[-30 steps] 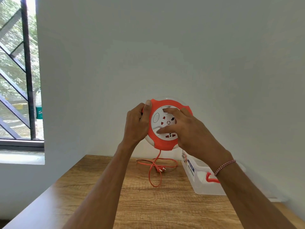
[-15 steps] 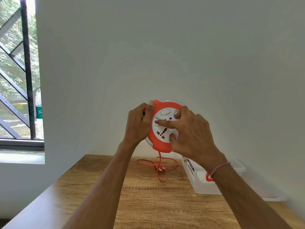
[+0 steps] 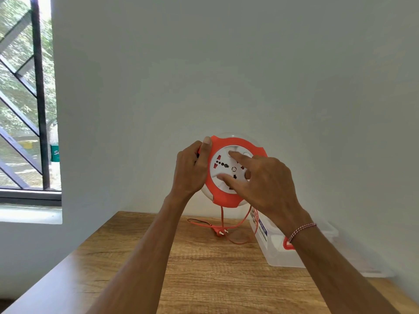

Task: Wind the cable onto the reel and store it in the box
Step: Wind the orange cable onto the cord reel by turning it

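Note:
I hold an orange and white cable reel [image 3: 224, 191] upright in the air above the wooden table [image 3: 204, 273]. My left hand [image 3: 191, 169] grips its left rim, thumb on the orange front. My right hand [image 3: 260, 180] lies on the white socket face, fingertips pressing it. An orange cable [image 3: 222, 217] hangs from the reel's bottom and ends in a loose loop and a plug [image 3: 220, 232] on the table. The clear plastic box [image 3: 278, 252] sits on the table at the right, partly behind my right forearm.
A clear lid [image 3: 362, 259] lies beside the box against the white wall. A barred window [image 3: 25, 98] is at the left. The table's left edge runs diagonally toward me.
The white socket face has turned clockwise under my right fingers. The cable loop on the table has shrunk and the plug has slid. My left hand has kept its grip.

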The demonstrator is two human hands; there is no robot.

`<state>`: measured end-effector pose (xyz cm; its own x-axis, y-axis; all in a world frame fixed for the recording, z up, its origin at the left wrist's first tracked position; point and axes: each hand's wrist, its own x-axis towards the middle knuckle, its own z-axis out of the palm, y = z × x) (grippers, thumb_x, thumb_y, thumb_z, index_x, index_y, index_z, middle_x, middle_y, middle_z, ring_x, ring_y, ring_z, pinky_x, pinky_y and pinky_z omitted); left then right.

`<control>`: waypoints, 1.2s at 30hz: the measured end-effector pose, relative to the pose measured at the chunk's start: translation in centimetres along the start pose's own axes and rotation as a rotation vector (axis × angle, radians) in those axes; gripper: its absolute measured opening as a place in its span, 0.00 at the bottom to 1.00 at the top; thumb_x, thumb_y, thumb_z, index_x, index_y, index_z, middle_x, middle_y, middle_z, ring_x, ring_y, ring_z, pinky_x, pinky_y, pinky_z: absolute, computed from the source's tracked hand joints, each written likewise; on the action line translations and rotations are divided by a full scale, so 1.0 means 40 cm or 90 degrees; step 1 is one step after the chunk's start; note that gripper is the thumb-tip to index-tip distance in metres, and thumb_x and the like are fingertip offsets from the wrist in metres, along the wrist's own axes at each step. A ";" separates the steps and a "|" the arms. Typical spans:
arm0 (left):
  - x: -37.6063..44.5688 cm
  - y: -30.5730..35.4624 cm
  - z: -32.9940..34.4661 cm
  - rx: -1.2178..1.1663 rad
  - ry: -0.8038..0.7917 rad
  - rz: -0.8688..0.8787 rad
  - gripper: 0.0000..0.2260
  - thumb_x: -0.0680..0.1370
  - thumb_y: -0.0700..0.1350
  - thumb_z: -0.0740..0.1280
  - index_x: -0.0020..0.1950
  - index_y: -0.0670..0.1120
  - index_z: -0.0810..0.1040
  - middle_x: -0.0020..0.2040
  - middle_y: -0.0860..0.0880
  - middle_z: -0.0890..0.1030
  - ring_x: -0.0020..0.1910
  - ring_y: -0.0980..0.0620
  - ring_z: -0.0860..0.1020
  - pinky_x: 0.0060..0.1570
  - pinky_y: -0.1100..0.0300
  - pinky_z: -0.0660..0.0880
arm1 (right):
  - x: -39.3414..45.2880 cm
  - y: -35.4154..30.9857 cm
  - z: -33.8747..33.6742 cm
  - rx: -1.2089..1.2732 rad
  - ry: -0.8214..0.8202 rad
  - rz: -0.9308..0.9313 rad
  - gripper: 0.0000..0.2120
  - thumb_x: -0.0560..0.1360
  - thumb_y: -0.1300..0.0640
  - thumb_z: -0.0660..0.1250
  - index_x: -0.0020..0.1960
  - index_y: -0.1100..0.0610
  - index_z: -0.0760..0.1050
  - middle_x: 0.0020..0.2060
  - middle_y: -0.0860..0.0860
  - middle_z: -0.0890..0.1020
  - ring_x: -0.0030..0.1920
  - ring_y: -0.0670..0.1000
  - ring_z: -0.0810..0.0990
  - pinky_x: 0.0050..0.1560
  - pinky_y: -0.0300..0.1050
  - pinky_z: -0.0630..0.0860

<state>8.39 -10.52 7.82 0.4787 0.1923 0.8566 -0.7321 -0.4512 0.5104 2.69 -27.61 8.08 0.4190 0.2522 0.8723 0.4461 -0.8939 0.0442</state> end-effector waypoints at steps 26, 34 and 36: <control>0.000 0.006 -0.005 -0.014 0.026 -0.001 0.25 0.82 0.58 0.55 0.46 0.39 0.80 0.39 0.43 0.85 0.35 0.49 0.84 0.37 0.48 0.83 | -0.004 0.001 0.001 -0.093 -0.003 -0.059 0.29 0.69 0.40 0.71 0.69 0.42 0.72 0.55 0.57 0.79 0.52 0.58 0.78 0.51 0.53 0.76; -0.004 0.014 -0.003 -0.013 0.015 -0.010 0.25 0.83 0.56 0.54 0.46 0.38 0.80 0.40 0.42 0.84 0.36 0.46 0.84 0.39 0.43 0.82 | 0.005 -0.004 0.000 -0.003 0.092 -0.037 0.23 0.75 0.43 0.68 0.62 0.57 0.79 0.49 0.56 0.86 0.46 0.58 0.84 0.49 0.54 0.81; -0.005 0.013 -0.005 -0.019 0.014 -0.013 0.25 0.83 0.56 0.54 0.46 0.38 0.79 0.39 0.42 0.84 0.36 0.45 0.83 0.39 0.43 0.83 | 0.007 0.009 -0.004 0.007 0.080 -0.079 0.18 0.74 0.49 0.71 0.60 0.57 0.80 0.51 0.56 0.85 0.50 0.57 0.81 0.50 0.54 0.82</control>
<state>7.83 -10.63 7.94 0.4830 0.2208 0.8473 -0.7366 -0.4207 0.5295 2.85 -27.91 8.42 0.2579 0.3120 0.9144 0.4971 -0.8544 0.1513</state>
